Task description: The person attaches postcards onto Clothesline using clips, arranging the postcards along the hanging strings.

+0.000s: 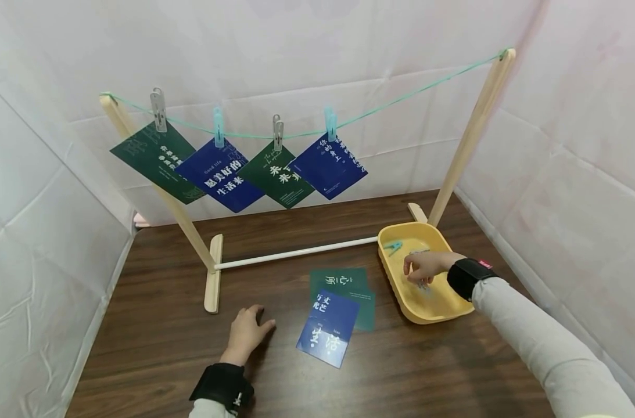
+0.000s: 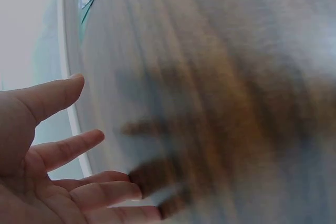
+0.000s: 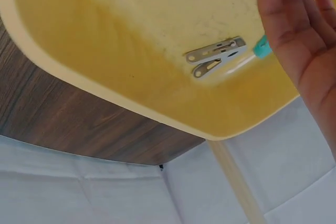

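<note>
My right hand (image 1: 427,267) reaches down into a yellow basin (image 1: 393,278), fingers loosely bent above some pale clothespins, partly hidden by the hand. In the right wrist view a grey metal clothespin (image 3: 215,56) lies on the basin floor, and part of a teal clothespin (image 3: 261,48) shows beside the hand; the fingertips are cut off at the top. My left hand (image 1: 247,331) hovers low over the table, fingers spread and holding nothing. To its right lie a blue card (image 1: 327,331) and green cards (image 1: 366,302), overlapping.
A wooden stand (image 1: 474,133) carries a green string (image 1: 416,92). Blue and green cards hang from it on clothespins, among them a blue card (image 1: 330,168) at the right end. A white rod (image 1: 296,253) joins the stand's feet behind the loose cards.
</note>
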`<state>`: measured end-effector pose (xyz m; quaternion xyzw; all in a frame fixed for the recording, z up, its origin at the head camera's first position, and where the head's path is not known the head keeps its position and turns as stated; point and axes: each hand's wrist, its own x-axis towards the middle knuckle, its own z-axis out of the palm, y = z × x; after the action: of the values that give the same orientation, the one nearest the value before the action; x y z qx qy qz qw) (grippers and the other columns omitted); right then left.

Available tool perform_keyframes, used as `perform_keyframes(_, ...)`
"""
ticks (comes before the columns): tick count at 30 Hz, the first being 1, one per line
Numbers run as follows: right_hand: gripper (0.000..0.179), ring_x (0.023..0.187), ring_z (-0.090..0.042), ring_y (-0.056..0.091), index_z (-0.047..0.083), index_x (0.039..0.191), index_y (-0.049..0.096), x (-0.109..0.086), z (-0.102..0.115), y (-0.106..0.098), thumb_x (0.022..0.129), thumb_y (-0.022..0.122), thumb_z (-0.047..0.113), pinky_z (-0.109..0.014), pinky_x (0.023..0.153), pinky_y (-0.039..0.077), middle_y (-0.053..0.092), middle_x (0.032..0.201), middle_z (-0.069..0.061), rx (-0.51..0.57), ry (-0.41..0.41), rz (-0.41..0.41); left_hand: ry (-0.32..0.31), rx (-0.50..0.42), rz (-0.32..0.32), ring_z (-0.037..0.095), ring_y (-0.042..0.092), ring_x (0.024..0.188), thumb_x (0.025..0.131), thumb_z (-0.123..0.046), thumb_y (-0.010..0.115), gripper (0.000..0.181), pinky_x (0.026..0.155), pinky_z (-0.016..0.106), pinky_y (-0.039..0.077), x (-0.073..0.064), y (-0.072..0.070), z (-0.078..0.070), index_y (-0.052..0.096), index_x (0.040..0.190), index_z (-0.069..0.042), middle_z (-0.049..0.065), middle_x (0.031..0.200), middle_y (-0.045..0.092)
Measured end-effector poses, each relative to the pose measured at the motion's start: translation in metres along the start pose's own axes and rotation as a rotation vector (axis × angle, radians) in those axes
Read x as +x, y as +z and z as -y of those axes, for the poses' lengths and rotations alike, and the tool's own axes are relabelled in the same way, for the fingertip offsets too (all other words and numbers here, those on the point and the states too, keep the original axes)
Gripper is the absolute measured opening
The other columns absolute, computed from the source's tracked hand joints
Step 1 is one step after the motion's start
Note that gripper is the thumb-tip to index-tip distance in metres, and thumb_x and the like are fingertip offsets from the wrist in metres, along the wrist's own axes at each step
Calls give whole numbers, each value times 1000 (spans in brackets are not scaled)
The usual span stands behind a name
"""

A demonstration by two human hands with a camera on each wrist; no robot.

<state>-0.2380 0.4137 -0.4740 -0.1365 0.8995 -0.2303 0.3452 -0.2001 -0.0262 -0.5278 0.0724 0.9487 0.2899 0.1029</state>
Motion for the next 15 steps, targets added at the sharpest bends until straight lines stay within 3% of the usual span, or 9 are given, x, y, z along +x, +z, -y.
perform_keyframes(5,33,73,-16,55,-6,102,61,-1,0,-1,100,37,16,-29,61,51,60,91,-11,9,-41,-94,-6,22,10,44,60,101,85,-18,70,43,83,51,50,8,-2,-6,58,116,9,28,111,62)
perform_keyframes(10,36,60,-16,47,-1,89,59,-2,0,-2,103,29,13,-25,55,42,54,76,-4,27,-130,-178,-34,90,-26,43,63,91,85,-20,70,37,82,64,46,15,2,-14,62,112,4,24,103,65)
perform_keyframes(13,36,52,-9,39,4,78,54,-4,0,-3,104,30,14,-24,53,37,45,66,1,35,-157,-198,-11,121,-41,43,62,93,85,-21,70,36,87,71,38,23,4,-21,63,111,2,21,102,66)
perform_keyframes(15,36,50,-6,36,4,74,51,-6,1,-4,104,35,16,-22,53,35,40,62,3,42,-159,-193,11,145,-46,41,62,96,85,-22,70,37,90,70,37,29,5,-27,62,115,0,20,106,66)
